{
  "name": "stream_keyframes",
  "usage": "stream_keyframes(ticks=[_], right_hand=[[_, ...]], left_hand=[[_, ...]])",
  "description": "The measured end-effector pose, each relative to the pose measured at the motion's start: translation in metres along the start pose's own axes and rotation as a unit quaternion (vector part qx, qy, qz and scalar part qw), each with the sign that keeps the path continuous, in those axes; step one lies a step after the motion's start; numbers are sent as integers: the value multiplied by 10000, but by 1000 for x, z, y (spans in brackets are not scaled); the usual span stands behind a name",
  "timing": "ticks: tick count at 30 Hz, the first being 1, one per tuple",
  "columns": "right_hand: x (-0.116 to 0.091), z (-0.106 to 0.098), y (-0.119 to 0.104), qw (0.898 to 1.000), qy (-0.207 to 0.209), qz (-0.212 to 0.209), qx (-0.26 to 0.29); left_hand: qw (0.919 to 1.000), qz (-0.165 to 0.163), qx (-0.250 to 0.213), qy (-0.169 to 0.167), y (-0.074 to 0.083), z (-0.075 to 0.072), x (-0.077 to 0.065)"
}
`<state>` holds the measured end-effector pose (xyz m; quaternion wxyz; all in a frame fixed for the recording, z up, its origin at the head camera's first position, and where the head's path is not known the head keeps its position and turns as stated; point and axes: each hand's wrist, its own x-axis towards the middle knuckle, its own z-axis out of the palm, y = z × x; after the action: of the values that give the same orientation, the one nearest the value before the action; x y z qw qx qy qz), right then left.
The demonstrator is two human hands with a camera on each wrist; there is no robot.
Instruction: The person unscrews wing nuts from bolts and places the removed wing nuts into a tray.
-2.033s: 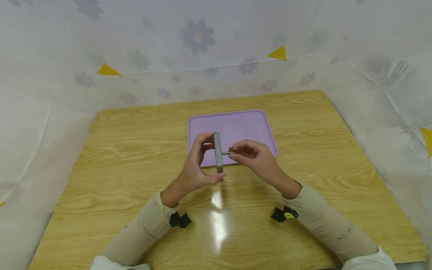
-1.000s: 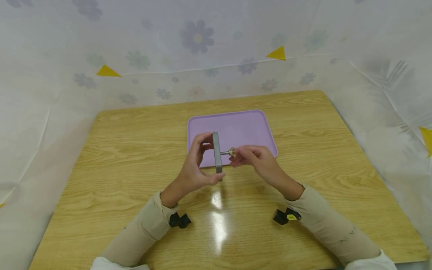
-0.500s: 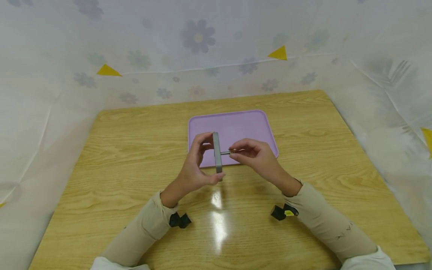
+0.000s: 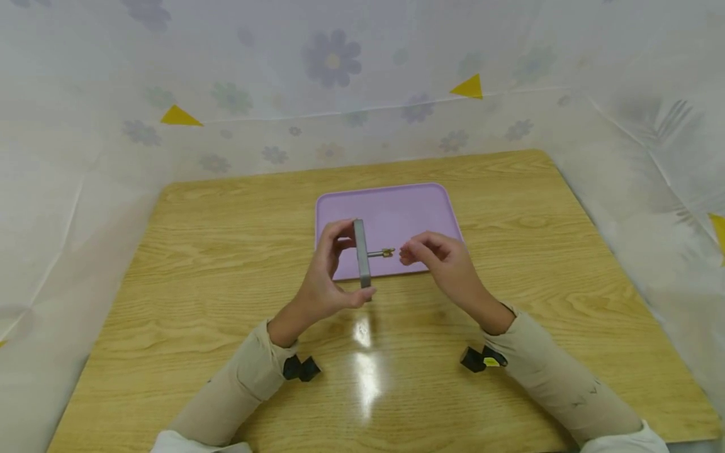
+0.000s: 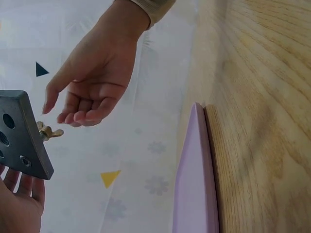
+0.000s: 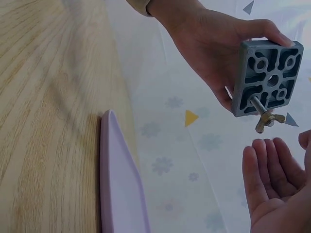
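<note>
My left hand [image 4: 324, 280] grips a grey metal square plate [image 4: 363, 255] by its opposite edges, holding it on edge above the tray. The right wrist view shows the plate's ribbed face with several round holes. From one corner hole sticks a threaded bolt [image 6: 258, 104], pointing toward my right hand [image 4: 447, 264]. A brass wing nut [image 6: 268, 119] sits near the bolt's free end. My right hand is just off the wing nut, fingers loosely bent, with nothing between them. In the left wrist view, a small gap separates its fingertips from the wing nut [image 5: 48, 131].
Below and behind the hands, a light purple tray [image 4: 391, 204] lies on the wood-grain table [image 4: 226, 239]. A pale flowered curtain [image 4: 283, 69] with yellow triangles hangs around the table's back and sides.
My right hand pinched the wing nut, came off it, pinched it again half a second ago, and is now apart from it. The wing nut has turned. The left hand stays nearly still.
</note>
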<state>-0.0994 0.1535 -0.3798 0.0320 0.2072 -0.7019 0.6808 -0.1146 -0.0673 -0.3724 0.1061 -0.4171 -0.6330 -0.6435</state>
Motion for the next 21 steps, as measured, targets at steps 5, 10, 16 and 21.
stream_keyframes(ticks=[5,10,16,21], right_hand=[[-2,1,-1,9969,-611,418,247],[-2,6,-1,9937,-820,579,490],[1,9,-1,9950,-582,729,355],[2,11,-3,9966,-406,613,376]], left_hand=[[10000,25,-1,-3,-1,1,0],[10000,15,10,-40,-1,1,0],[9999,-57,-17,-86,0,2,0],[9999,-69,-35,-132,0,2,0]])
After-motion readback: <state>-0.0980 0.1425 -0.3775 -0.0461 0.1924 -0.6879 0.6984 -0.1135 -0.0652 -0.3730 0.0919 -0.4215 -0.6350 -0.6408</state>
